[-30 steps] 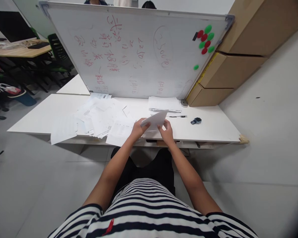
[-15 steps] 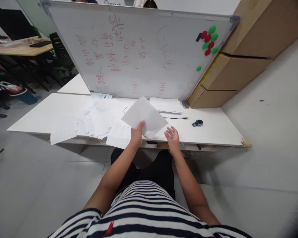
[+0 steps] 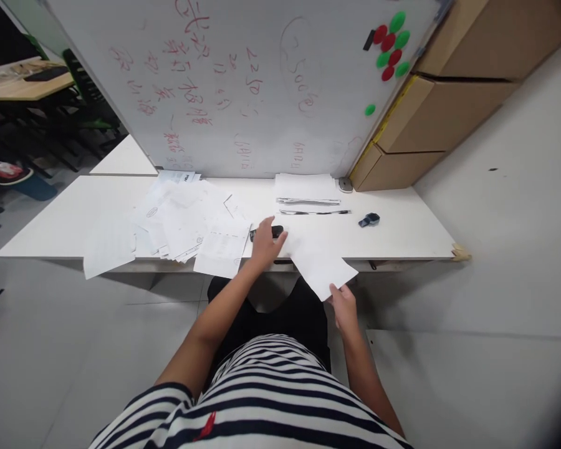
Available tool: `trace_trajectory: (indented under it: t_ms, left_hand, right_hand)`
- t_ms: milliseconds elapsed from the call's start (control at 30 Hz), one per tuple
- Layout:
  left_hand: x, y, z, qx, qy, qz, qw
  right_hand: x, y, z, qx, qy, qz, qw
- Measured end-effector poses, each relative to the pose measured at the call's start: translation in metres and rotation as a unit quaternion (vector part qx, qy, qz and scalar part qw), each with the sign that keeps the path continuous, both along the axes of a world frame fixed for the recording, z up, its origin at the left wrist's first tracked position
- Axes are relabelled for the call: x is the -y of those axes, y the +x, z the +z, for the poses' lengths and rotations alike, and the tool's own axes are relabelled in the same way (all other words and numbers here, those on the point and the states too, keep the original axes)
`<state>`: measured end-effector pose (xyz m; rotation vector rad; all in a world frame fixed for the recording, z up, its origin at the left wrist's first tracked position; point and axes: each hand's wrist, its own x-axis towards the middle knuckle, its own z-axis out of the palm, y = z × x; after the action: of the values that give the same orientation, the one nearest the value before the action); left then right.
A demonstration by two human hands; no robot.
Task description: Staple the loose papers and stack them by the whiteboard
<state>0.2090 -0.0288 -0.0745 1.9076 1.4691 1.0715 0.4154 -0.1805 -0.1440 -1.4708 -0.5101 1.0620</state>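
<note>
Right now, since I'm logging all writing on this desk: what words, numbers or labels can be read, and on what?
"500": red marker, inside an oval on the whiteboard; a loose reading.
Remaining red handwriting on the whiteboard: not legible.
Loose papers: print too small.
Sheet in the right hand: no text shows.
Black object at the left hand: no readable label.

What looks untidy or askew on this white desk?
The loose white papers sprawl crookedly over the white desk's left half, several overhanging its front edge. The right hand holds a white sheet that juts past that edge too.
</note>
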Motion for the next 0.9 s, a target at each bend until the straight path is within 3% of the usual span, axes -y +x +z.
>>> trace_trajectory:
  t_ms: [100,200,333,500,767,900]
  left_hand:
    - [-0.032,-0.017,-0.008,-0.231,0.024,-0.001,0.973]
    - [-0.045,-0.025,-0.020,-0.332,0.015,-0.021,0.943]
    - [-0.046,-0.028,-0.031,-0.360,0.058,-0.030,0.931]
    - [-0.051,-0.035,-0.038,-0.363,0.090,-0.081,0.924]
    - [-0.052,-0.041,-0.034,-0.379,0.118,-0.146,0.906]
    - [-0.051,-0.041,-0.032,-0.384,0.104,-0.159,0.904]
  right_hand:
    - [0.016,0.015,-0.010,-0.012,-0.051,-0.032,0.998]
    - [0.026,0.019,-0.009,-0.034,-0.041,-0.055,0.997]
    - [0.029,0.021,0.005,-0.069,0.005,-0.060,0.996]
    - [0.028,0.028,0.019,-0.088,0.004,0.011,0.996]
    - [0.019,0.027,0.035,-0.065,-0.026,0.106,0.992]
    - [0.015,0.025,0.042,-0.062,-0.030,0.114,0.991]
